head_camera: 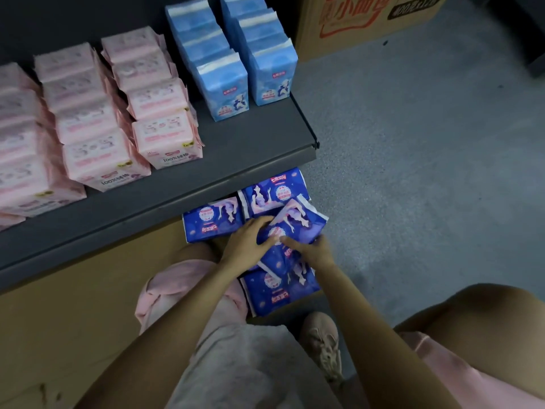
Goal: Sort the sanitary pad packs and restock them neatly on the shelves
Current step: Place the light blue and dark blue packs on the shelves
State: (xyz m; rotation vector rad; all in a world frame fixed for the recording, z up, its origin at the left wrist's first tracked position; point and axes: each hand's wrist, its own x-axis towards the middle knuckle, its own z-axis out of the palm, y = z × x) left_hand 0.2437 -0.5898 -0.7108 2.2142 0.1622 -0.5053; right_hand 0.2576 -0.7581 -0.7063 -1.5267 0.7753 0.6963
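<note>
The upper shelf (241,149) already looks stocked, pink packs (165,137) and light blue packs (221,84) in tidy rows; what remains seems to be the dark blue packs (212,222) lying loose down below. Her left hand (250,240) and right hand (312,249) both grip a tilted top pack (298,222); the lower shelf's depth is hidden under the ledge, and the labels are blurred

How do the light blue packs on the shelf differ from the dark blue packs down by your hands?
The light blue packs stand upright in two tidy rows on the shelf; the dark blue packs lie flat, overlapping at odd angles, below it. Nobody touches the light blue ones; the left hand and right hand both hold a dark blue pack. Both kinds show a figure print.
</note>
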